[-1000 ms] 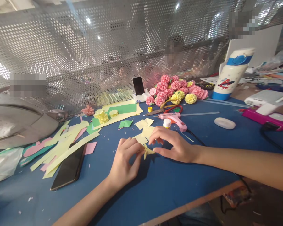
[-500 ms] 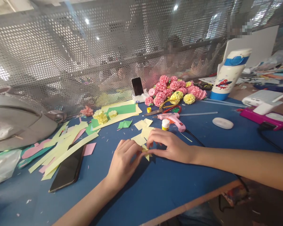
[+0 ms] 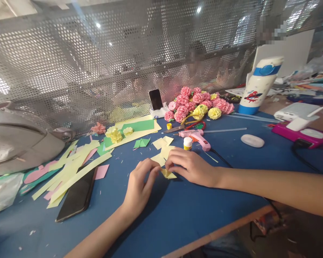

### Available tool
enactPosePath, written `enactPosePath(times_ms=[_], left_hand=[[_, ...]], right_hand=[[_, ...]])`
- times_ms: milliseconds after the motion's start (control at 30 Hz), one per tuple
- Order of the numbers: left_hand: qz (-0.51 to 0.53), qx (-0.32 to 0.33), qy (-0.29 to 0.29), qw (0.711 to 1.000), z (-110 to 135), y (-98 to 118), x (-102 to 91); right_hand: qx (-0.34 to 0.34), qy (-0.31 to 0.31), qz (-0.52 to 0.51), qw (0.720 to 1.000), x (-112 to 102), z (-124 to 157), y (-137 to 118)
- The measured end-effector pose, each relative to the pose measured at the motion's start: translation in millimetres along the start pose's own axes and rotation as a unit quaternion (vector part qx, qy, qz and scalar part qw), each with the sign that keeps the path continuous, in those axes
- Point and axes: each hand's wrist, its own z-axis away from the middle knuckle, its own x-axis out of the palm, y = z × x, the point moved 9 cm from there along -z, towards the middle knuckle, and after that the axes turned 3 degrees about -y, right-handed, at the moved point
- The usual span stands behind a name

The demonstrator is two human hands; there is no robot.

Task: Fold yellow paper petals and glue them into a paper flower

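A small folded piece of yellow paper is between my hands, just above or on the blue table. My left hand has thumb and forefinger closed at its left edge. From the other side, the fingers of my right hand pinch its upper part; the fingertips partly cover the paper. Beyond them lie several pale yellow paper squares. Close behind my right hand stands a small white bottle with a yellow base, with a pink glue gun beside it.
Scissors lie before a heap of pink and yellow paper flowers. Paper strips overlap a dark phone at left, near a grey bag. A bottle and a magenta device stand at right. A perforated screen rises behind.
The yellow paper has turned between my fingers and shows a flatter, wider face. My left fingertips have drawn slightly left, away from the right ones. The view has shifted a little.
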Motion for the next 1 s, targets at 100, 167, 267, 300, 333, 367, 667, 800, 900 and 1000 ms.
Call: enactPosePath(times_ms=[100,167,267,300,333,367,667,800,900,1000], left_hand=[[0.031,-0.007,0.005,0.999,-1.4,-0.9,-1.4],[0.045,0.014,0.000,0.999,-3.0,3.0,-0.6],[0.047,0.041,-0.003,0.998,-4.5,7.8,0.0],[0.049,0.043,-0.003,0.998,-4.8,7.7,0.1],[0.055,0.041,-0.003,0.998,-5.0,6.7,0.5],[0.065,0.035,-0.005,0.997,-5.1,4.8,1.2],[0.213,-0.073,-0.055,0.973,-2.8,-20.9,16.3],[0.253,-0.078,-0.078,0.961,-1.7,-19.1,22.3],[0.268,-0.083,-0.089,0.956,-0.5,-18.0,26.0],[0.270,-0.089,-0.083,0.955,-0.3,-18.4,25.9]], right_hand=[[0.011,-0.011,-0.017,1.000,1.0,-0.9,1.7],[0.022,-0.011,-0.039,0.999,0.8,-1.1,3.1],[0.049,0.003,-0.086,0.995,-1.2,-0.8,7.9],[0.060,0.006,-0.104,0.993,-1.3,-0.6,10.1],[0.070,0.007,-0.122,0.990,-0.6,-0.4,12.2],[0.079,0.006,-0.141,0.987,0.6,-0.3,14.0],[0.079,-0.038,-0.233,0.968,10.5,1.3,14.2],[0.096,-0.037,-0.257,0.961,12.5,2.4,18.6],[0.091,-0.036,-0.272,0.957,13.6,1.8,19.2],[0.072,-0.040,-0.263,0.961,12.8,0.0,15.4]])
